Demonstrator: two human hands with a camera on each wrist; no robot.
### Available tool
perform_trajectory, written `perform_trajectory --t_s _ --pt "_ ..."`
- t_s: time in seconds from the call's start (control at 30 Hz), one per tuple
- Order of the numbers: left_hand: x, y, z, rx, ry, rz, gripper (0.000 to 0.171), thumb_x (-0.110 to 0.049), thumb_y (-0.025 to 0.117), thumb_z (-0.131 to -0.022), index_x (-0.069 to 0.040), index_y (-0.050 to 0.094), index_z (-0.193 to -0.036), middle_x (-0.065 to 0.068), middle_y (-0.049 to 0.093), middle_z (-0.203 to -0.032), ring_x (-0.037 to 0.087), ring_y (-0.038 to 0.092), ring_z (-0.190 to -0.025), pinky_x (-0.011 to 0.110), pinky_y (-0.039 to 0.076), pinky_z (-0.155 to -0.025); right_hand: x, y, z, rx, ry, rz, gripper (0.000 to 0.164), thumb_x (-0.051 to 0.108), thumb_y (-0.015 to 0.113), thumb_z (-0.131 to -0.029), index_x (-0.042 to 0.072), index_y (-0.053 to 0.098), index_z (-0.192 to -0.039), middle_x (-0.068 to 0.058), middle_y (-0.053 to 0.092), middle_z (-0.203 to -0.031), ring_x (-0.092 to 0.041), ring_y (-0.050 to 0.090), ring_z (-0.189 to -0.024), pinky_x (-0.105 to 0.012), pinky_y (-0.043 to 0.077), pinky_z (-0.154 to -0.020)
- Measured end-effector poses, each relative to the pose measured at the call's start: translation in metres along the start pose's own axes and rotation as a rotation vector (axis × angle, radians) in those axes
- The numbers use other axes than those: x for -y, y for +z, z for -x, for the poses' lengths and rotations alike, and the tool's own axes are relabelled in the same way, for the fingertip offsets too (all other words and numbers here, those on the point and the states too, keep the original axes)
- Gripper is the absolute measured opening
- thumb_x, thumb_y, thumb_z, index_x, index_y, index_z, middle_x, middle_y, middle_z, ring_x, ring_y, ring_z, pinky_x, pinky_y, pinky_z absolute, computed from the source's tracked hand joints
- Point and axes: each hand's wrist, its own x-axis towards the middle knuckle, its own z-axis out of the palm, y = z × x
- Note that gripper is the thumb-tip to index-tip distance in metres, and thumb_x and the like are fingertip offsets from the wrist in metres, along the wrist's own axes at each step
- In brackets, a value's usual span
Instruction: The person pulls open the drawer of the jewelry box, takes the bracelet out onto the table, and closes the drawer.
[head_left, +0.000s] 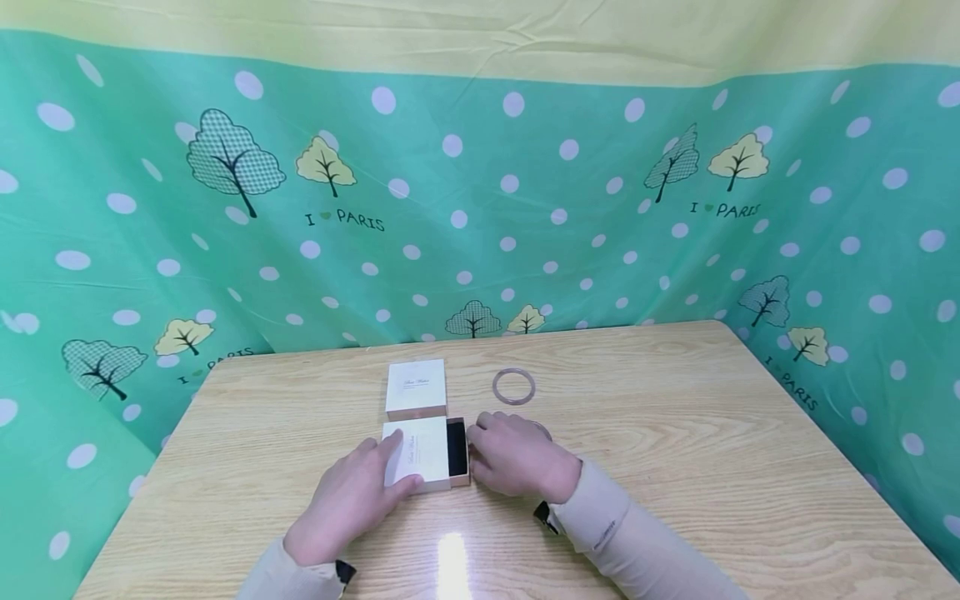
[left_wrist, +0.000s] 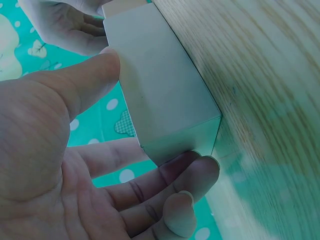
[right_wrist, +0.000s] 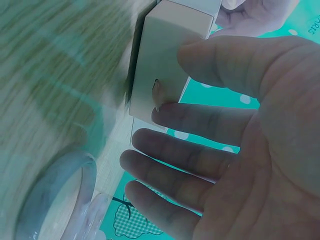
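A white slide-out gift box (head_left: 417,454) lies near the middle of the table, its drawer (head_left: 457,467) with a black lining partly out on the right. My left hand (head_left: 352,496) holds the white sleeve, thumb along the near side and other fingers over the top and left end. At the drawer's end is my right hand (head_left: 517,454); in the right wrist view its thumb touches the end face (right_wrist: 165,55) and the index fingertip is right at a small pull tab (right_wrist: 157,95). The other fingers are extended. A pale bangle (right_wrist: 82,175) lies close beside this hand, mostly hidden in the head view.
Behind the held box sits a second white box (head_left: 416,383) with printed lettering. Another pale bangle (head_left: 513,387) lies to its right. A green dotted curtain (head_left: 510,208) hangs around the back and sides of the wooden table (head_left: 675,417).
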Motion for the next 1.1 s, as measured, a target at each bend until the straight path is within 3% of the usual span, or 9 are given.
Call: perform_trajectory --t_s 0.53,1.1 --pt "0.0006 0.0003 0.0000 0.004 0.001 0.008 0.073 -0.049 0.070 -0.082 -0.003 0.051 -0.137 0.027 0.058 -0.118 0.033 0.062 -0.095 0.048 0.052 -0.076 0.0019 0.0018 -0.0019 -0.030 -0.044 0.018 0.014 0.027 0.059 -0.090 0.014 0.065 -0.092 0.004 0.054 -0.083 -0.011 0.048 -0.070 -0.026 0.044 -0.058" --pt "0.0013 0.0012 0.0006 -0.023 0.019 -0.006 0.074 -0.048 0.071 -0.081 -0.002 0.051 -0.136 0.026 0.059 -0.115 0.032 0.063 -0.090 0.047 0.052 -0.072 0.0053 0.0054 -0.0027 -0.076 -0.100 0.040 0.014 0.026 0.060 -0.090 0.014 0.066 -0.093 0.003 0.059 -0.090 -0.012 0.054 -0.078 -0.029 0.049 -0.071"
